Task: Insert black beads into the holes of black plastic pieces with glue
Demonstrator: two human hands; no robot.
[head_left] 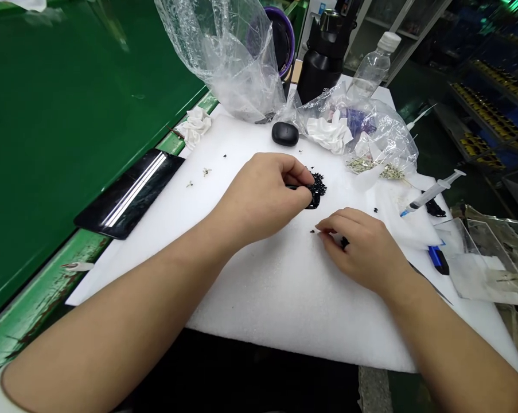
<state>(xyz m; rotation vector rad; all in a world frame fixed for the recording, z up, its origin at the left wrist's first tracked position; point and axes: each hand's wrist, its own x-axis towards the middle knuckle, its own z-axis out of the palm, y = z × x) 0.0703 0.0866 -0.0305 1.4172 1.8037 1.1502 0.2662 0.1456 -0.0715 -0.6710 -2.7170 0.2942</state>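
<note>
My left hand (267, 192) is closed in a pinch at the edge of a pile of tiny black parts (319, 184). Whatever sits between its fingertips is too small or hidden to make out. Under that hand, a glossy black piece (312, 202) shows beside the pile. To the right and nearer to me, my right hand (362, 244) rests low over the white foam sheet (284, 298), thumb and forefinger close together. A black bit (344, 242) shows between its curled fingers, mostly covered. Just left of its fingertips lies a tiny dark speck (312, 231).
A black phone (129, 192) lies at the left. Behind are a black earbud case (285, 133), clear plastic bags (241, 69), a black flask (321, 69) and a plastic bottle (373, 69). On the right are a syringe (431, 194), a blue marker (438, 260) and clear trays (482, 246).
</note>
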